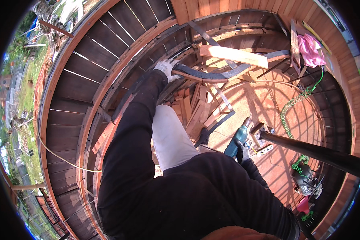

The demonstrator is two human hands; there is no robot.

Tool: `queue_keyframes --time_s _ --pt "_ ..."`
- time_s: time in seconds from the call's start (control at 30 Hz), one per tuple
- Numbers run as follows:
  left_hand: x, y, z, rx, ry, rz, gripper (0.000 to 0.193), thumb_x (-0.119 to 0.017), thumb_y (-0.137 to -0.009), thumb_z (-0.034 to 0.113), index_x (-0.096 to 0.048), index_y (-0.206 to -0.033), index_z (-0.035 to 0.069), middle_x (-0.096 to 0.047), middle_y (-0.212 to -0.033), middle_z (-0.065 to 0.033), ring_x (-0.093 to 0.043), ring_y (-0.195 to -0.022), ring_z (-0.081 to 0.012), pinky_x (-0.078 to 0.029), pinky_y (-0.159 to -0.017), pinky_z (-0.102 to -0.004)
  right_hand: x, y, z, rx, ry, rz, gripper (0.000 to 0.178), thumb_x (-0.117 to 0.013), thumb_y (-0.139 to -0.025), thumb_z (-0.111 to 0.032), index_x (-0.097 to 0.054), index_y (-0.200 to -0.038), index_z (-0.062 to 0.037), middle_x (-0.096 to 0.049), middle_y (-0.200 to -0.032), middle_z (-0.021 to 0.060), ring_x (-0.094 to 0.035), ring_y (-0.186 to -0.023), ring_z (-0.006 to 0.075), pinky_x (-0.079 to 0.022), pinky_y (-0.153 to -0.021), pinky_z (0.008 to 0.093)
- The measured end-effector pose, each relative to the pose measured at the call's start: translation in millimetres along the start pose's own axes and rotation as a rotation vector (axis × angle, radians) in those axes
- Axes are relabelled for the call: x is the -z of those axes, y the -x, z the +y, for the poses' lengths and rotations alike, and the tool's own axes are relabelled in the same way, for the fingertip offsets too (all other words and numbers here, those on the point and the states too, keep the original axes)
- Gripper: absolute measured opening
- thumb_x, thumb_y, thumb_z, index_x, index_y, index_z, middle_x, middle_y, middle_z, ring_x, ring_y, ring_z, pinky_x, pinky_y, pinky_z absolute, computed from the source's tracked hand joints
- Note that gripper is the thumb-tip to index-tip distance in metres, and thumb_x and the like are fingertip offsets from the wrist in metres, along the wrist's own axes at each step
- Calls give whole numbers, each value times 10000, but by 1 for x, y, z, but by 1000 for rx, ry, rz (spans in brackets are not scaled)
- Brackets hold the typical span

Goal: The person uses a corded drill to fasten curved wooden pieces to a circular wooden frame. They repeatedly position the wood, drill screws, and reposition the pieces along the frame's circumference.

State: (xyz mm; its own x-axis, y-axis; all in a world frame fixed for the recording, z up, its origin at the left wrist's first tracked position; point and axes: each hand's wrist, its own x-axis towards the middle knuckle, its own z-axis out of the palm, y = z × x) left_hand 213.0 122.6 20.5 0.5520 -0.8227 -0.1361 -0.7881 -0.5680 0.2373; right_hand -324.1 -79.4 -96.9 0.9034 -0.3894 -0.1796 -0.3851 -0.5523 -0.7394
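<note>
Teal power tool [239,138], most likely a drill or driver, though the fisheye view left its front end hard to read, sat clamped in the right hand [242,151], whose gloved fingers were wrapped round its grip. It hung low beside the person's hip, nose pointing up the picture and touching nothing. The left hand [167,68], in a white glove, was stretched out at arm's length with its fingers curled over the near end of a dark curved rail [224,74], pressing or steadying it.

Outward from that hand, the rail ran along a reddish wooden frame toward the deck's far edge. A pale plank [233,55] lay loose across the rail and the slats under it, tilted and fixed to nothing that could be seen. Below the rail, offcuts of reddish timber [196,108] lay heaped against the deck's left edge. Just beside the tool's nose stood a small bracket or box [264,136], and a green coiled hose [291,108] snaked across the boards toward the right-hand edge, where another machine [306,180] sat. A pink cloth [310,50] rested on a ledge near the far right corner.

By these signs the work looked mid-course: slatted railings already stood round the deck's outer edge, while the curved rail was only hand-held, the plank unfastened, and the scrap uncleared.
</note>
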Motion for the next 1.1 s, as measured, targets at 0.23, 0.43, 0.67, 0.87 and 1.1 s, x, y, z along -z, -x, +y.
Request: queue_keyframes --time_s 0.23,0.43,0.67,0.87,1.1 --pt "5 54 64 509 -15 229 990 -744 -731 499 -254 -1520 156 -278 -1533 -223 -227 -1417 -449 -201 -1176 -487 10 -17 -30 181 135 -184 373 -589 -863 -69 -637 -1216 -180 -565 -1166 186 -608 -1035 335 -520 -877 414" --pt "-90 134 135 231 1556 -120 465 -667 -914 354 -553 -1251 55 -621 -1147 -45 -592 -1013 -151 -468 -873 -274 15 -68 -121 -58 -391 -309 745 -846 -704 -353 -509 -1265 4 -663 -1095 166 -635 -1057 288 -499 -940 389" --pt "-99 174 184 471 2073 300 290 -626 -877 160 -648 -1097 -29 -698 -1037 -123 -685 -901 -237 -565 -822 -364 17 -119 -219 197 41 -568 848 -769 -689 -586 -492 -1276 -40 -647 -1101 222 -622 -1061 363 -472 -928 424" --pt "-106 180 157 338 1563 333 205 -643 -868 114 -660 -1011 -32 -680 -832 -105 -664 -694 -207 -543 -647 -311 13 -126 -200 245 -66 -488 694 -710 -796 -517 -537 -1268 -39 -640 -1134 201 -585 -1125 356 -439 -989 408" --pt "-105 214 178 607 1524 420 213 -711 -866 138 -677 -1032 10 -697 -889 -54 -652 -795 -141 -521 -723 -290 41 -153 -121 117 8 -419 456 -685 -844 -338 -585 -1181 -47 -672 -1076 186 -634 -1048 329 -500 -911 393"
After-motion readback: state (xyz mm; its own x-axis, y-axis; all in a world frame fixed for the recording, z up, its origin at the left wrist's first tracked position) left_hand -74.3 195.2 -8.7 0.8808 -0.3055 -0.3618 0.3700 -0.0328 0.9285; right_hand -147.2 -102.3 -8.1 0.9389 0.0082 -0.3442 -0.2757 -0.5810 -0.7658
